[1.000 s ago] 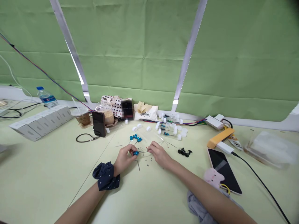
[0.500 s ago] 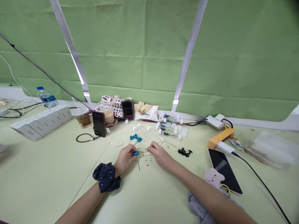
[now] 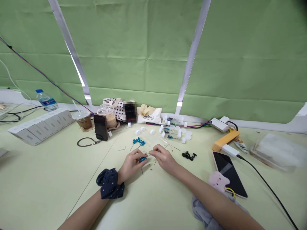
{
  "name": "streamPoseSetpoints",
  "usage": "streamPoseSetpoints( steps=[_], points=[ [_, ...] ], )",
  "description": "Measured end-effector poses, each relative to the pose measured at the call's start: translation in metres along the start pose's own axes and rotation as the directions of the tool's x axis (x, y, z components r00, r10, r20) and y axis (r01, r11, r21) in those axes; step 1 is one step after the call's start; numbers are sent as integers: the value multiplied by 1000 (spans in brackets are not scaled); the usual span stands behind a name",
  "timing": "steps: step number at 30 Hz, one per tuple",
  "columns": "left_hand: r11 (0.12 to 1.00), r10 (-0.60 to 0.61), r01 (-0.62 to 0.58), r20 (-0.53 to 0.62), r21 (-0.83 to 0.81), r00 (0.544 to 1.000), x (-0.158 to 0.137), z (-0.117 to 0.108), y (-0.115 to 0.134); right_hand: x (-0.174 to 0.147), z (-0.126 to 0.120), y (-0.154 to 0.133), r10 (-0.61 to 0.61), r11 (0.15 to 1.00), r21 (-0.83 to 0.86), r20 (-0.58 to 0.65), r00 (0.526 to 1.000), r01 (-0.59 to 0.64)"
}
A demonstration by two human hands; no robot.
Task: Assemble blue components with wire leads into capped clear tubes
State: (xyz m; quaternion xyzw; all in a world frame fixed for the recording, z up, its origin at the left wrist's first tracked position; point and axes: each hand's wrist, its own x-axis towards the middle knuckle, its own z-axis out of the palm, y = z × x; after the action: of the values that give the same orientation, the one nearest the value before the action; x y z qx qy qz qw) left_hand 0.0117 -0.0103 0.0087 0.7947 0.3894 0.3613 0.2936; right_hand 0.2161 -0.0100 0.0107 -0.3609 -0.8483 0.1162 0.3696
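Note:
A small shiny blue part (image 3: 143,158) is held between the thumb and fingers of my left hand (image 3: 130,163). Facing it, my right hand (image 3: 165,160) is closed in a pinch on a thin metal rod (image 3: 148,155) at the blue part; whether the two touch is too small to tell. Just beyond my left hand lies a cluster of blue parts (image 3: 138,141) with thin rods. A thin metal stick (image 3: 142,171) partly shows below my left hand, and tiny grey bits (image 3: 151,169) lie between the hands.
Clear tubes with white caps (image 3: 172,136) lie behind my right hand, several black knobbed pieces (image 3: 189,155) right of it. A propped phone (image 3: 101,127) and drink cups (image 3: 83,120) stand left; a flat phone (image 3: 230,174) and orange block (image 3: 225,140) lie right.
My left hand has turned and shifted slightly right, its fingers stretched further around the blue part. My right hand stays pinched close by. The view has shifted a little.

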Motion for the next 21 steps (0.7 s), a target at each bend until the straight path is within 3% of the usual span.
streamPoseSetpoints(
  steps=[5,9,11,13,16,18,21],
  points=[
    [991,-35,38,30,-126,999,1,0,6,2,0,-4,22,987,160,-47,999,-14],
    [936,-126,111,-25,-335,992,3,-2,3,7,-4,-7,201,952,257,-126,971,-164],
    [897,-185,132,-86,-421,979,5,-4,2,8,-9,-5,271,946,204,-79,959,-250],
    [868,-248,155,-141,-472,958,7,-8,0,8,-15,-1,314,944,77,76,946,-319],
    [835,-339,196,-202,-514,919,8,-12,-5,3,-24,3,430,902,-133,347,833,-410],
    [823,-378,216,-223,-525,899,9,-13,-7,2,-29,1,508,861,-227,421,751,-455],
    [819,-386,224,-217,-529,897,9,-13,-8,3,-35,-7,557,830,-299,463,690,-470]
  ],
)
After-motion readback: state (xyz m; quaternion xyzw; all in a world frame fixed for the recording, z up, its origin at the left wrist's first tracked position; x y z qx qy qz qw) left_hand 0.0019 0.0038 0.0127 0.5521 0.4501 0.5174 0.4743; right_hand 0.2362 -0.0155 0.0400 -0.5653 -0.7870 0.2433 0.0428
